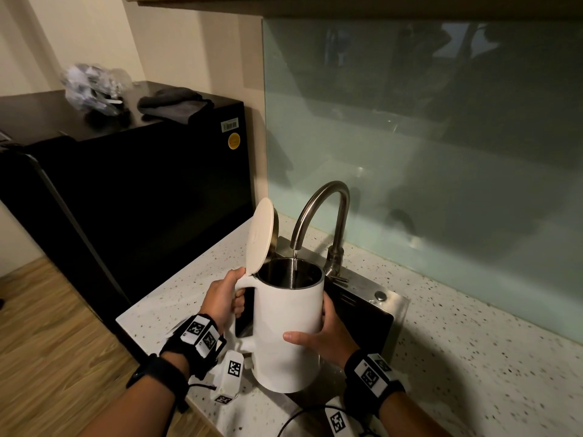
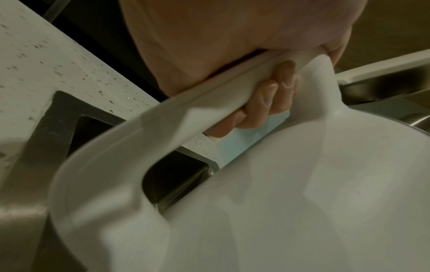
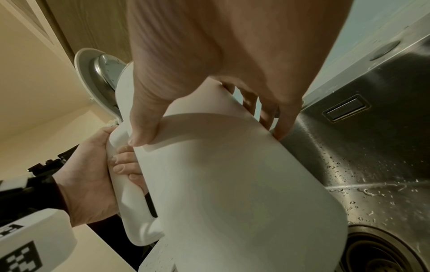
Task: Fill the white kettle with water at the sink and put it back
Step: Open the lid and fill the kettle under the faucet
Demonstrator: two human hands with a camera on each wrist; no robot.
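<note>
I hold the white kettle (image 1: 287,326) (image 2: 302,202) (image 3: 232,184) over the steel sink (image 1: 389,305) (image 3: 372,165). Its lid (image 1: 260,241) stands hinged open on the left. A thin stream of water (image 1: 295,263) runs from the curved faucet (image 1: 325,200) into the kettle's open mouth. My left hand (image 1: 225,298) (image 3: 88,174) grips the handle (image 2: 186,110), its fingers (image 2: 274,95) curled round it. My right hand (image 1: 326,332) (image 3: 209,73) clasps the kettle's body, thumb across the near side and fingers round the far side.
A speckled countertop (image 1: 473,357) surrounds the sink, with a glass backsplash (image 1: 441,152) behind. At the left stands a black fridge (image 1: 126,184) with a grey cloth (image 1: 173,105) and a plastic bag (image 1: 91,86) on top. The sink's drain (image 3: 384,254) lies below the kettle.
</note>
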